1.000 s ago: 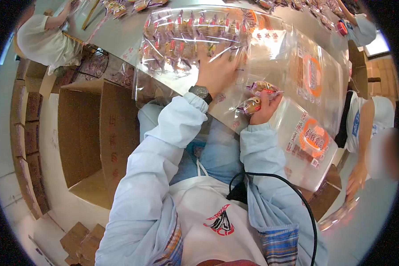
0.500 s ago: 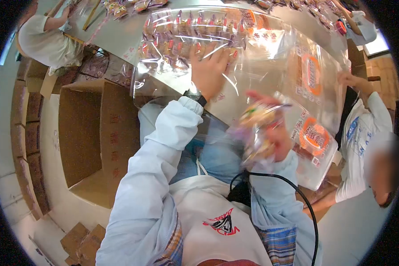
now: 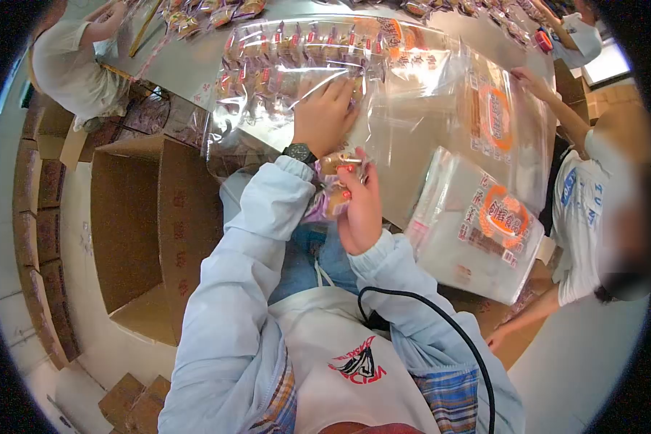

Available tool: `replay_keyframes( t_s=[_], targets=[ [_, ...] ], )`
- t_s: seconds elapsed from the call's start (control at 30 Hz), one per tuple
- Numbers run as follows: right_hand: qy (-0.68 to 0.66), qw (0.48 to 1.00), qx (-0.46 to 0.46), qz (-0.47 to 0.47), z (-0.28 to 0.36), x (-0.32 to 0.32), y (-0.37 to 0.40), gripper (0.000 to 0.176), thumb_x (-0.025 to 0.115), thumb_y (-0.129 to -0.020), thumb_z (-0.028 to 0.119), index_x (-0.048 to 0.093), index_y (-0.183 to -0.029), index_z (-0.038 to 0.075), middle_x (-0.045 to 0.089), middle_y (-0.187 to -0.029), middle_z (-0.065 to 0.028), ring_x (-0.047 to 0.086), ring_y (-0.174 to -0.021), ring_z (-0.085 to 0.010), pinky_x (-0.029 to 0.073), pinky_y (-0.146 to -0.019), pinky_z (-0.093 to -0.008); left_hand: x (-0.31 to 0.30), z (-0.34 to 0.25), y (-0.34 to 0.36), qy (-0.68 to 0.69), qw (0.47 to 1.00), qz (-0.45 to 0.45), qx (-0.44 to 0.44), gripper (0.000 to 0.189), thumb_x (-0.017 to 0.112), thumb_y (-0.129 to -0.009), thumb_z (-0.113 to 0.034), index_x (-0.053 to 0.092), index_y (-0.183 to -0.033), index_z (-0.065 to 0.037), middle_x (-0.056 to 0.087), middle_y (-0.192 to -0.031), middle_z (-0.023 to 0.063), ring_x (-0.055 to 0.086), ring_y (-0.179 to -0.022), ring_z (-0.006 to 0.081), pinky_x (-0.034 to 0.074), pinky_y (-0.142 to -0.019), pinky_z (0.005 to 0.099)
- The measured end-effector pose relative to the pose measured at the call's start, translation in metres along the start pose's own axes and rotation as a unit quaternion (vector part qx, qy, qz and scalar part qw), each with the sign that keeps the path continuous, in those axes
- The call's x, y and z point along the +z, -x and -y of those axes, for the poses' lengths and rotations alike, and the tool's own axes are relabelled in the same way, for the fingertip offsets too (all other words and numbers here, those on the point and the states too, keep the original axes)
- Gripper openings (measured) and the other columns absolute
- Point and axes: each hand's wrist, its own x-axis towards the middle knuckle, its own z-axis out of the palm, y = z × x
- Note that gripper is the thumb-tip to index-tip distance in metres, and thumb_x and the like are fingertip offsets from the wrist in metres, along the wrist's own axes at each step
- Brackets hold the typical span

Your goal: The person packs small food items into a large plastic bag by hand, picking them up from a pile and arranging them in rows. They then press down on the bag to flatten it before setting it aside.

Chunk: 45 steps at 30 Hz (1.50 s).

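A large clear plastic bag [image 3: 412, 108] lies on the table, with rows of small wrapped pastries [image 3: 289, 47] inside its far left part. My left hand [image 3: 322, 119], wearing a watch, reaches in under the film. Its fingers stretch forward over the nearer row and are partly covered by glare. Close beside that wrist, my right hand [image 3: 362, 210] is closed on a couple of wrapped pastries [image 3: 333, 192] in clear-and-purple film. The thumb and fingers grip them from the right.
A stack of printed clear bags [image 3: 477, 224] overhangs the table's near edge on the right. An open cardboard box [image 3: 134, 231] stands at my left. More wrapped pastries [image 3: 224, 14] lie along the far side. Co-workers are at the left, right and far right; one person's hand [image 3: 532, 83] is by the bags.
My right hand has swung left with the wrapped pastries, from near the bag stack to beside my left wrist. My left hand has shifted slightly left and nearer. The right co-worker's arm has moved.
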Motion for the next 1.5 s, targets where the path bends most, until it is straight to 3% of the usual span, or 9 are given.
replay_keyframes(
  t_s=[0.13, 0.43, 0.63, 0.73, 0.83, 1.2, 1.27, 1.4, 1.5],
  targets=[
    [0.109, 0.977, -0.148, -0.110, -0.017, 0.008, -0.024, 0.072, 0.065, -0.097, 0.011, 0.025, -0.157, 0.004, 0.040, -0.151, -0.0214, 0.051, -0.131, -0.0266, 0.045, -0.107, -0.0374, 0.005, -0.001, 0.000, -0.020, 1.000, -0.022, 0.007, 0.044, 0.073, -0.088, -0.039, 0.069, -0.123, -0.012, 0.069, -0.125, 0.0013, 0.059, -0.123, 0.0221, 0.042, -0.107, 0.0464],
    [0.489, 0.803, -0.337, -0.057, -0.034, -0.020, -0.035, 0.088, 0.077, -0.086, 0.018, 0.026, -0.156, 0.000, 0.043, -0.144, -0.0238, 0.046, -0.135, -0.0337, 0.038, -0.114, -0.0441, 0.013, -0.006, 0.006, 0.001, 1.000, -0.027, -0.011, 0.044, 0.074, -0.086, -0.034, 0.067, -0.125, -0.014, 0.069, -0.123, 0.0004, 0.061, -0.126, 0.0214, 0.040, -0.108, 0.0489],
    [0.258, 0.917, -0.301, -0.036, -0.027, -0.029, -0.047, 0.068, 0.069, -0.093, 0.009, 0.038, -0.152, 0.002, 0.042, -0.150, -0.0174, 0.052, -0.130, -0.0249, 0.043, -0.110, -0.0377, 0.003, -0.004, 0.006, 0.027, 0.999, -0.017, 0.003, 0.041, 0.073, -0.085, -0.032, 0.068, -0.122, -0.015, 0.070, -0.122, 0.0007, 0.061, -0.124, 0.0235, 0.038, -0.106, 0.0494],
    [0.335, 0.875, -0.340, -0.087, -0.026, -0.037, -0.069, 0.062, 0.066, -0.096, 0.007, 0.038, -0.151, 0.002, 0.049, -0.145, -0.0161, 0.055, -0.126, -0.0225, 0.046, -0.107, -0.0341, 0.010, -0.006, 0.006, -0.010, 0.999, -0.046, -0.011, 0.028, 0.077, -0.083, -0.039, 0.076, -0.102, -0.018, 0.072, -0.114, -0.0005, 0.060, -0.123, 0.0237, 0.037, -0.107, 0.0480],
    [0.226, 0.920, -0.310, -0.083, -0.029, -0.029, -0.084, 0.057, 0.064, -0.099, 0.007, 0.039, -0.150, 0.001, 0.053, -0.141, -0.0150, 0.056, -0.125, -0.0213, 0.047, -0.105, -0.0327, 0.002, -0.009, 0.006, 0.011, 0.998, 0.027, -0.047, 0.031, 0.078, -0.082, -0.040, 0.074, -0.102, -0.017, 0.072, -0.112, 0.0013, 0.060, -0.122, 0.0247, 0.038, -0.107, 0.0483],
    [0.297, 0.869, -0.377, -0.124, -0.025, -0.022, -0.104, 0.052, 0.067, -0.095, 0.005, 0.047, -0.142, 0.000, 0.056, -0.132, -0.0136, 0.058, -0.120, -0.0213, 0.048, -0.102, -0.0344, -0.016, -0.007, 0.015, -0.036, 0.996, 0.077, -0.037, 0.038, 0.078, -0.079, -0.038, 0.074, -0.113, -0.020, 0.072, -0.117, 0.0031, 0.060, -0.123, 0.0260, 0.036, -0.111, 0.0492],
    [0.267, 0.870, -0.397, -0.122, -0.033, -0.026, -0.116, 0.050, 0.067, -0.094, 0.004, 0.049, -0.141, 0.000, 0.055, -0.134, -0.0145, 0.057, -0.122, -0.0226, 0.047, -0.104, -0.0359, -0.008, 0.002, 0.020, 0.046, 0.999, -0.009, 0.001, 0.035, 0.078, -0.077, -0.034, 0.075, -0.109, -0.020, 0.071, -0.119, 0.0013, 0.060, -0.122, 0.0257, 0.037, -0.110, 0.0496],
    [0.302, 0.852, -0.420, -0.081, -0.021, -0.012, -0.099, 0.051, 0.065, -0.095, 0.004, 0.047, -0.142, 0.000, 0.055, -0.138, -0.0156, 0.055, -0.126, -0.0226, 0.045, -0.107, -0.0358, -0.009, 0.011, 0.016, 0.047, 0.998, 0.013, 0.046, 0.047, 0.077, -0.078, -0.034, 0.069, -0.123, -0.022, 0.063, -0.138, 0.0005, 0.053, -0.133, 0.0263, 0.033, -0.112, 0.0513],
    [0.194, 0.920, -0.342, -0.014, -0.020, -0.013, -0.105, 0.051, 0.065, -0.095, 0.003, 0.046, -0.143, 0.000, 0.054, -0.140, -0.0158, 0.055, -0.127, -0.0233, 0.044, -0.108, -0.0364, -0.011, 0.015, 0.017, 0.030, 0.995, 0.044, 0.088, 0.061, 0.079, -0.072, -0.033, 0.067, -0.132, -0.028, 0.057, -0.147, -0.0020, 0.051, -0.134, 0.0287, 0.031, -0.113, 0.0535]
  ],
)
